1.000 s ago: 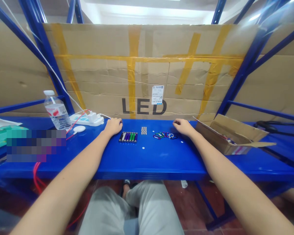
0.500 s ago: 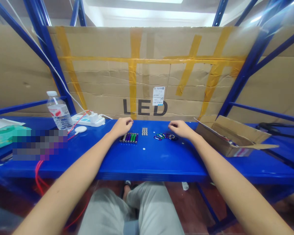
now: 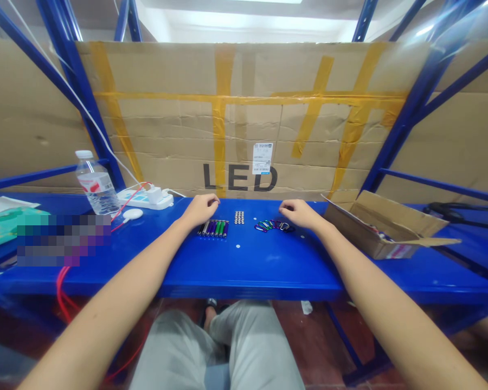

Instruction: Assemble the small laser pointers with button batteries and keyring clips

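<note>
My left hand (image 3: 202, 209) rests on the blue table with its fingers curled in, just behind a row of slim metallic tubes (image 3: 213, 228). Black, silver, purple and green ones lie side by side; some are partly covered by my wrist. Small shiny round pieces (image 3: 239, 218), perhaps button cells, stand grouped in neat rows between my hands. On the other side, my right hand (image 3: 296, 211) lies loosely closed, with nothing visible in it. Several coloured carabiners (image 3: 271, 225) are fanned out beside and in front of that hand.
An open cardboard box (image 3: 374, 230) stands at the right of the blue table (image 3: 248, 271). To the left are a water bottle (image 3: 97, 187), a white power strip (image 3: 154, 201) with cables and a white round disc (image 3: 132, 214). A large cardboard sheet (image 3: 166, 130) rises behind the table.
The view has shifted very slightly. Both hands and the items on the table keep their places.
</note>
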`<state>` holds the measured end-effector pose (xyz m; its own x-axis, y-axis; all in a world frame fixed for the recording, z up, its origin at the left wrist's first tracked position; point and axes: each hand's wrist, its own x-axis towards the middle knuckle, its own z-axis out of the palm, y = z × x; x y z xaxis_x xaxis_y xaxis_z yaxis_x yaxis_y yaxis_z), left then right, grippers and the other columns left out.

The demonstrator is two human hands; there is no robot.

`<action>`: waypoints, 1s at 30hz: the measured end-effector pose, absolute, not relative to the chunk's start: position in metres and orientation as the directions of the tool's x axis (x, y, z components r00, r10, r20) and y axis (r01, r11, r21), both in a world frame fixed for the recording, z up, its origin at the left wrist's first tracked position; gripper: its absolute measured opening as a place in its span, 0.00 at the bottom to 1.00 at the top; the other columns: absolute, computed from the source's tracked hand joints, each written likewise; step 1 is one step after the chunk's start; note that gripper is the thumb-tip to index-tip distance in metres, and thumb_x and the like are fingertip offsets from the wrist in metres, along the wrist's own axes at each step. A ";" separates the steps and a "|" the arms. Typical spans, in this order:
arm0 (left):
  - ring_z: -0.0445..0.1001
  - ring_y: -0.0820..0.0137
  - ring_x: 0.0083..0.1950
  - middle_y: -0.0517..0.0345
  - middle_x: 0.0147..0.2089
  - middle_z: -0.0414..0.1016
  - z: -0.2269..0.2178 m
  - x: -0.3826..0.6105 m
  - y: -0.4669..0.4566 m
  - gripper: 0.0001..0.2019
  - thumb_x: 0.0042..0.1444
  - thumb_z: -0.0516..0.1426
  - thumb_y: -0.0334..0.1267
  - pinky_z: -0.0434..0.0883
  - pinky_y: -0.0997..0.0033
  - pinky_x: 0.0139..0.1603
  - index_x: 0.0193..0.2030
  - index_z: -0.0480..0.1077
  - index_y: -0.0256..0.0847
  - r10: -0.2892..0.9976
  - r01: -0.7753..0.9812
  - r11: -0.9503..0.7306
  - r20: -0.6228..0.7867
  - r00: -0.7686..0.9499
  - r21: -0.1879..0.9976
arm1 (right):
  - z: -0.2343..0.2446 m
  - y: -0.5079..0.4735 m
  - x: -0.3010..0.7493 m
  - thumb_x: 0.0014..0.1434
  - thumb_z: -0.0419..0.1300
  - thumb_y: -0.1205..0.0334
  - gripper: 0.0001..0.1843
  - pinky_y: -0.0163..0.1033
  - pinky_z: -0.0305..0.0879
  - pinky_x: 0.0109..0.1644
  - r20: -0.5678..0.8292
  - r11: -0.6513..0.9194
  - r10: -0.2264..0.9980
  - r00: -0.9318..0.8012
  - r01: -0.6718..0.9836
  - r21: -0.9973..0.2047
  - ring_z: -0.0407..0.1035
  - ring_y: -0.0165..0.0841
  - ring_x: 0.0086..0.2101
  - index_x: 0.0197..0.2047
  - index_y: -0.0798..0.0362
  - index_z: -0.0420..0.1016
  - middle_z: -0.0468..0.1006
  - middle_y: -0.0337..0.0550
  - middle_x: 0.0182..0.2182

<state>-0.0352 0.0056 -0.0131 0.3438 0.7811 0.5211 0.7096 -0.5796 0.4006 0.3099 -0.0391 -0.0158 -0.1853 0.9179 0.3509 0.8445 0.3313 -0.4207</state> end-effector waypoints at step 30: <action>0.73 0.63 0.52 0.56 0.43 0.80 -0.014 -0.020 0.001 0.07 0.54 0.59 0.35 0.67 0.61 0.59 0.35 0.80 0.45 0.674 0.645 -0.735 0.326 0.663 0.209 | -0.014 -0.041 0.307 0.58 0.54 0.63 0.10 0.37 0.61 0.38 0.353 0.340 0.916 -0.192 0.839 -0.425 0.70 0.35 0.33 0.32 0.54 0.76 0.79 0.43 0.30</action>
